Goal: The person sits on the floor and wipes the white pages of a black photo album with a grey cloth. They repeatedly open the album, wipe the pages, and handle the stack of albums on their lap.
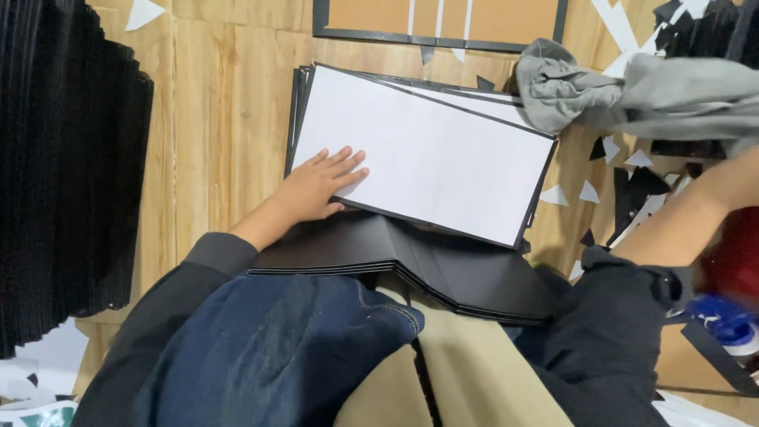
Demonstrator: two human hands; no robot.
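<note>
While pressing flat on the white sheet [427, 158], left hand [316, 188] with grip released, fingers spread; black folded stack [443, 269] just below it. Right hand's grip out of frame, can't tell.

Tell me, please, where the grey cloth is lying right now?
In the head view the grey cloth lies at the upper right of the wooden table, just beyond the far right corner of the white board.
</note>
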